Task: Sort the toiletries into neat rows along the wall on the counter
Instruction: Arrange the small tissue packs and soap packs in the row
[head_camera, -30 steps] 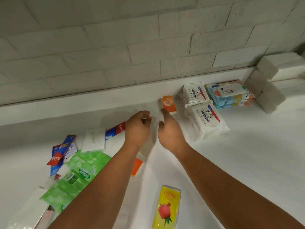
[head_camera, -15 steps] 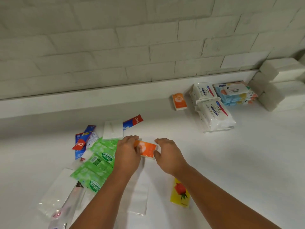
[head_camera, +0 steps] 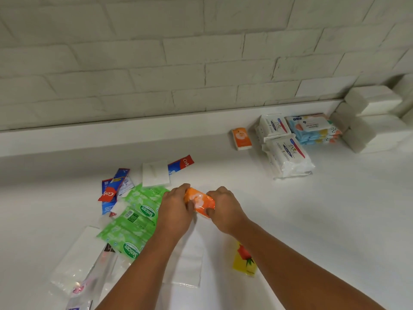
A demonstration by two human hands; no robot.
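Left hand point(head_camera: 176, 209): fingers curled round the near end of the orange pack point(head_camera: 200, 202).
Right hand point(head_camera: 225, 209): pinches the other end, probably to square the pack for carrying.
Orange pack: mid-counter point(head_camera: 324, 220), well apart from the wall point(head_camera: 201, 63).
Row: its twin point(head_camera: 241, 138) at 1 o'clock beside the white wipes point(head_camera: 288, 157), so likely its destination.
Unsorted: green packs point(head_camera: 136, 218), 9 o'clock, heaped.

Our fingers point(head_camera: 177, 193) cover both ends of the orange pack point(head_camera: 199, 203). Below the fingers, our right forearm point(head_camera: 281, 256) hides part of the yellow packet point(head_camera: 242, 262); down-left of them, the clear packet point(head_camera: 89, 285) runs off the bottom edge.
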